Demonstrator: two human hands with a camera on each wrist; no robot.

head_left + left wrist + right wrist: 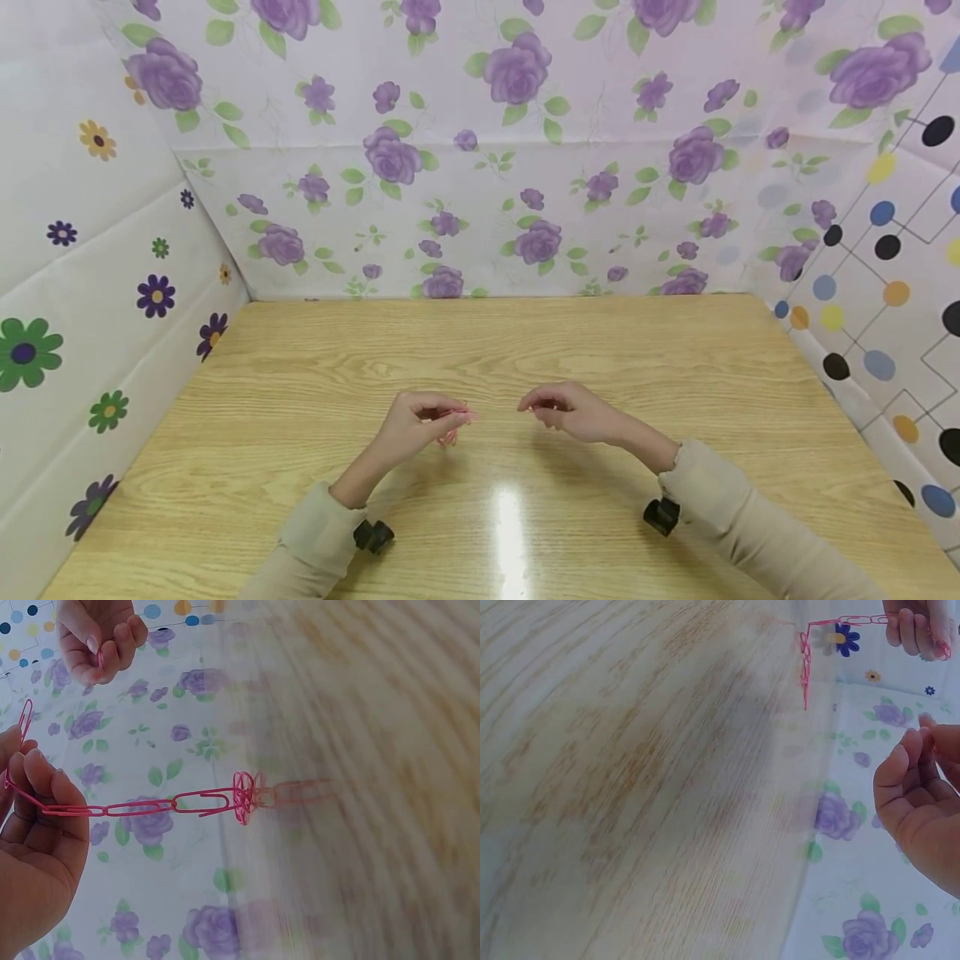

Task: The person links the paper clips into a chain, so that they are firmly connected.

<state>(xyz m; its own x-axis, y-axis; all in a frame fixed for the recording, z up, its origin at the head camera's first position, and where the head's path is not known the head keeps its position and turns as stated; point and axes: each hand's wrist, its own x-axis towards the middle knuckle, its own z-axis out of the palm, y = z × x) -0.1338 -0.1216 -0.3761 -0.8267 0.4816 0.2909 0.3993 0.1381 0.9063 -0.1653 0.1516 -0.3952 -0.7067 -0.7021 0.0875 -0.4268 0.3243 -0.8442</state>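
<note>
My left hand (416,427) pinches one end of a chain of linked pink paper clips (139,808) between thumb and fingers. One clip's loop pokes up past the fingertips in the left wrist view. From the hand the chain hangs down, and its lower links (805,667) lie on the wooden table. Across a short gap to the right, my right hand (581,414) is raised over the table with its fingers curled. It pinches a single pink paper clip (100,658), mostly hidden by the fingertips. The two hands are apart.
The wooden table (510,350) reflects a bright light near its front. A purple-flowered sheet (465,208) stands behind it, with a flower-patterned sheet (112,275) on the left and a dotted sheet (862,275) on the right.
</note>
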